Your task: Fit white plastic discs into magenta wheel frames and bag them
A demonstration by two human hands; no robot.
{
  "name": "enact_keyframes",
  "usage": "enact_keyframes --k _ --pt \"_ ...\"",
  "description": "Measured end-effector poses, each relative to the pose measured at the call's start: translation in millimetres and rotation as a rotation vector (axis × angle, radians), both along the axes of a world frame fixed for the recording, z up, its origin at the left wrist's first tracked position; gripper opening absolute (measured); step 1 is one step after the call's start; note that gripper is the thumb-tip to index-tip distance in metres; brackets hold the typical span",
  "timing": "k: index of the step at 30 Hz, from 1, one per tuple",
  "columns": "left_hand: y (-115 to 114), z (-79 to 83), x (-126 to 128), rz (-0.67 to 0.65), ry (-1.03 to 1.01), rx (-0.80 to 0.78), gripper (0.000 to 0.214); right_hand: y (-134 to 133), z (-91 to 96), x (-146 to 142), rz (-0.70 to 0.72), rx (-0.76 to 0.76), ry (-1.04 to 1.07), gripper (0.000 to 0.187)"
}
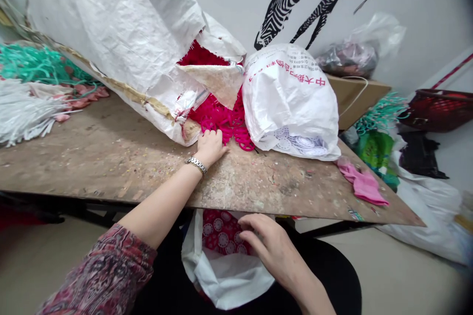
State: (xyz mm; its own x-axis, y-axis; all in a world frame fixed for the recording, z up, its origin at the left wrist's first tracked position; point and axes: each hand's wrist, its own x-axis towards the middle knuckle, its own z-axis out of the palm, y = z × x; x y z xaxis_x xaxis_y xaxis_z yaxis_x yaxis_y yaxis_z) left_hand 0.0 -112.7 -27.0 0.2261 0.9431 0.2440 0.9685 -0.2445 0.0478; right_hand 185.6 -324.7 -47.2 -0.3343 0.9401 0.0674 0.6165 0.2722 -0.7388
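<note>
My left hand (211, 146), with a metal watch on the wrist, reaches across the worn wooden table (111, 157) and rests on the pile of pink plastic pieces (225, 120) spilling from a torn white woven sack (121, 39); its fingers curl around some of them. Below the table edge, my right hand (268, 243) lies with bent fingers on pink round discs (221, 231) inside an open white bag (221, 275) on my lap. It touches the discs and the bag's rim.
A second white bag (291, 98) with red print holds white lacy discs. Green netting (40, 64) and white strands (22, 113) lie at the table's left. A pink cloth (362, 182) sits near the right corner. A cardboard box (354, 96), a red basket (439, 108) and bags stand to the right.
</note>
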Motion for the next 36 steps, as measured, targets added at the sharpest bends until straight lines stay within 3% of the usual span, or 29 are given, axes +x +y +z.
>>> enact_keyframes --k 6,11,16,18,21,24,27,30,33,36 --pt "-6 -3.4 -7 -0.012 -0.017 -0.024 0.046 -4 1.7 -2 0.025 -0.007 0.013 0.014" --pt "-41 -0.7 -14 -0.096 -0.054 -0.032 0.063 1 1.8 1 -0.06 0.02 0.117 0.016" --pt "-98 -7.5 -7 -0.479 -0.339 -0.064 0.07 25 2.8 4 -0.331 0.033 0.294 0.029" --pt "-118 -12.7 -1 -0.579 -0.45 -0.078 0.071 38 5.0 3 -0.354 -0.009 0.344 0.034" --pt "-137 -21.1 7 -0.645 -0.589 -0.073 0.072 53 9.2 -3 -0.307 -0.068 0.36 0.026" --pt "-139 -28.0 11 -0.564 -0.801 -0.156 0.07 61 12.2 -10 -0.296 -0.036 0.372 0.018" --pt "-133 -31.4 12 -0.404 -1.132 -0.452 0.058 63 13.0 -14 -0.282 0.009 0.389 0.018" --pt "-127 -31.3 11 -0.329 -1.397 -0.733 0.045 68 13.1 -11 -0.221 0.068 0.343 0.019" --pt "-121 -30.5 11 -0.257 -1.521 -0.765 0.043 83 14.3 5 -0.218 0.145 0.272 0.024" --pt "-118 -32.0 11 -0.196 -1.604 -0.765 0.045 113 16.7 34 -0.383 0.23 -0.023 0.028"
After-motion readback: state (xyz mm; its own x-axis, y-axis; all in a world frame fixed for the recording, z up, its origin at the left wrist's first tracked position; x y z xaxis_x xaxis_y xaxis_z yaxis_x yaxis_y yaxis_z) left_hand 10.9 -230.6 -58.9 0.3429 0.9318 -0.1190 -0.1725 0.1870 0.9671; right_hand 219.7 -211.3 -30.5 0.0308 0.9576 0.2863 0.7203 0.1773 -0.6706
